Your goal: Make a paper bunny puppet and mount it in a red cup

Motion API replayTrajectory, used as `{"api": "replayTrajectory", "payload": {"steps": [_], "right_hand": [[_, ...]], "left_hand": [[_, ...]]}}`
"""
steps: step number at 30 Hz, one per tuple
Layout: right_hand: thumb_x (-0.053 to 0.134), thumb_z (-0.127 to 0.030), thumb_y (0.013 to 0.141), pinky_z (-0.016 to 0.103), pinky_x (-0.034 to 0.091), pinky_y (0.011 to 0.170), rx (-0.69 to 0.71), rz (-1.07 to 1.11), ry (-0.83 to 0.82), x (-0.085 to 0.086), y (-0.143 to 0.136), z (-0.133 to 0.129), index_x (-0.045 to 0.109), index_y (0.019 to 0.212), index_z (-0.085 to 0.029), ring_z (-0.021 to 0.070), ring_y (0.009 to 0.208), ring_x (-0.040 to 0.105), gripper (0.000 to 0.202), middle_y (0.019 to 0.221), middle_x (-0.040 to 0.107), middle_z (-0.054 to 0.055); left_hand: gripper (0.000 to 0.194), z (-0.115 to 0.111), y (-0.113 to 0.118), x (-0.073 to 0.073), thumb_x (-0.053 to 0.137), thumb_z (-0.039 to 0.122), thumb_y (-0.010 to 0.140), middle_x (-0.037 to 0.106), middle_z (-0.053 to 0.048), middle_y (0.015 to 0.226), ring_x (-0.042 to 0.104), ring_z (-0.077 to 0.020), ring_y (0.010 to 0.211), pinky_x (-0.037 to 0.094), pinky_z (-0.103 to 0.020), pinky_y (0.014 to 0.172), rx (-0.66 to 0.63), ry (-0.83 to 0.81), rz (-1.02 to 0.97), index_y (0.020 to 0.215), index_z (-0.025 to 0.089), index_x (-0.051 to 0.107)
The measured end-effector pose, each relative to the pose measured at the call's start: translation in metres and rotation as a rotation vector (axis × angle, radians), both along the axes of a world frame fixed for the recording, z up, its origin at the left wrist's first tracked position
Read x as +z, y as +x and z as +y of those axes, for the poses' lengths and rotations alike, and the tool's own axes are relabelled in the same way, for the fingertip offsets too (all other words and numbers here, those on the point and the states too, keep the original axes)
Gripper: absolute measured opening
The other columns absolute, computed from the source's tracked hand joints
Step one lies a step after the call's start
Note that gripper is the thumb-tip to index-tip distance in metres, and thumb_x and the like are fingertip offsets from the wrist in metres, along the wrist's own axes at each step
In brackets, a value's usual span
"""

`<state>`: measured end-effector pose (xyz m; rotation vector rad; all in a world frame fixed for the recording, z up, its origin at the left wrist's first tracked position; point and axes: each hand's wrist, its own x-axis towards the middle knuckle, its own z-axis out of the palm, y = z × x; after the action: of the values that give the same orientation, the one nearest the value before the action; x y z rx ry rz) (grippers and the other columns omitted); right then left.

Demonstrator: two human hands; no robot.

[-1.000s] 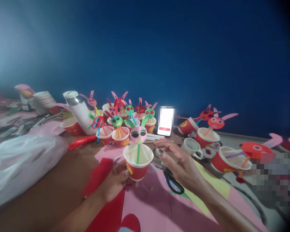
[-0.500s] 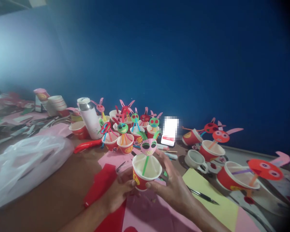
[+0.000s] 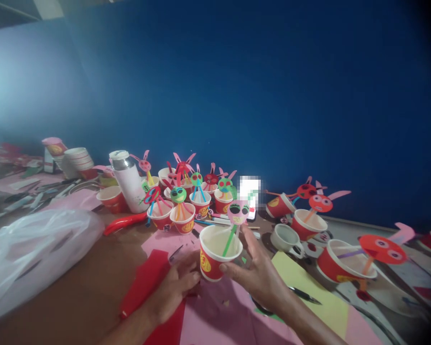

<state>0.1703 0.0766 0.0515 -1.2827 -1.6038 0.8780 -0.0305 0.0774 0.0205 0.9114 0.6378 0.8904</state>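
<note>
A red paper cup [image 3: 211,266] with a white inside hangs upright just over the pink paper. A green straw in it bears a pink paper face [image 3: 238,212] with dark green eyes and green ears. My right hand [image 3: 260,270] is wrapped round the cup's right side, thumb on the front, other fingers partly hidden behind. At the cup's lower left, my left hand [image 3: 177,285] has its fingers curled near the cup wall; whether they press on it is hard to tell.
Several cups with paper faces [image 3: 187,212] stand behind, beside a white flask [image 3: 130,184]. A plastic bag [image 3: 39,258] lies left. To the right are a mug [image 3: 286,238], yellow paper [image 3: 326,314], a pen [image 3: 305,296] and more face cups [image 3: 339,268].
The cup has turned, and its pink face has moved right and slightly up. My left hand's thumb has come off the cup's front. The whole view has shifted slightly.
</note>
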Motion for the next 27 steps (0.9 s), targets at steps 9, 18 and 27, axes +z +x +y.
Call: {"api": "replayTrajectory", "payload": {"steps": [9,18,27], "right_hand": [[0.069,-0.049,0.065,0.053,0.032,0.100,0.012,-0.266,-0.137,0.018,0.002,-0.005,0.024,0.140,-0.017,0.0377,0.130,0.029,0.093,0.142,0.033,0.017],[0.069,-0.053,0.065,0.046,0.042,0.091,0.117,-0.248,-0.043,0.013,0.002,-0.006,0.030,0.137,-0.018,0.0340,0.117,0.046,0.089,0.128,0.049,0.016],[0.067,-0.051,0.069,0.044,0.044,0.090,0.166,-0.302,-0.008,0.003,0.000,-0.008,0.032,0.134,-0.021,0.0328,0.119,0.045,0.080,0.131,0.047,0.015]], "left_hand": [[0.036,0.002,-0.001,0.002,0.064,0.023,0.077,0.064,-0.009,0.105,0.060,-0.0197,0.082,0.047,-0.029,0.065,0.153,-0.004,0.009,0.112,0.023,0.059],[0.057,0.007,-0.012,0.008,0.068,0.034,0.071,0.052,-0.011,0.129,0.038,-0.0291,0.124,0.034,-0.034,0.100,0.303,0.166,0.094,0.123,0.019,0.052],[0.019,0.012,-0.020,0.009,0.065,0.028,0.075,0.068,-0.007,0.090,0.059,-0.0181,0.081,0.044,-0.026,0.075,0.261,0.128,0.111,0.090,0.015,0.066]]}}
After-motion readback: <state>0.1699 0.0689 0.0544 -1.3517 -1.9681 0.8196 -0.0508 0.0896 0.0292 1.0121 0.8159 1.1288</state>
